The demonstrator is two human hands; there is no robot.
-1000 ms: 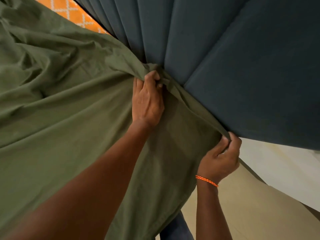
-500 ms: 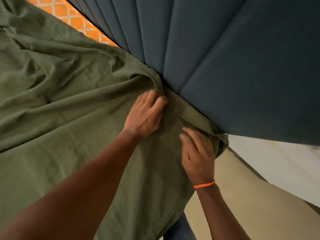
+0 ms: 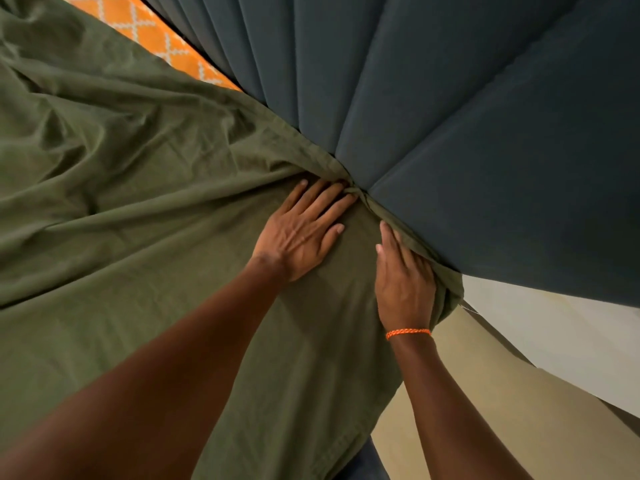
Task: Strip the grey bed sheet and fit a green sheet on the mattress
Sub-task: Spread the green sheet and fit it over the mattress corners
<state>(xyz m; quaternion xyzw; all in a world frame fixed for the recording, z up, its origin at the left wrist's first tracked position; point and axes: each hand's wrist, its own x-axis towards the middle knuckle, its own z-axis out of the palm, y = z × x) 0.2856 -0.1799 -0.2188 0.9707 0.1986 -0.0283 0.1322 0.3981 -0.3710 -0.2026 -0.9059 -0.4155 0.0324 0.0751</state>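
Left hand (image 3: 299, 233): the grip is released, fingers straight and spread, palm flat on the green sheet (image 3: 145, 209), fingertips at the seam where the sheet meets the dark padded headboard (image 3: 485, 116). A second ago this hand pinched a gathered fold of the sheet at that seam; the fold is now pressed down into the gap.

Right hand (image 3: 405, 282), with an orange bracelet (image 3: 408, 332) at the wrist: also flat, fingers extended along the headboard's lower edge, pressing the sheet's border. A second ago it pinched the hem near the corner; half a second ago it had already opened and lay on the cloth.

The green sheet covers the mattress corner beneath both hands and spreads, creased, toward the left; its hem hangs loose over the near side. A strip of the orange patterned mattress surface (image 3: 156, 36) shows bare beside the headboard at upper left. The beige floor (image 3: 485, 393) lies at lower right.

Interpretation: the shift from pinching to flat pressing suggests this corner's tuck is being finished and smoothed. The bare orange strip and the creases indicate the fitting is incomplete elsewhere. No grey sheet is visible.
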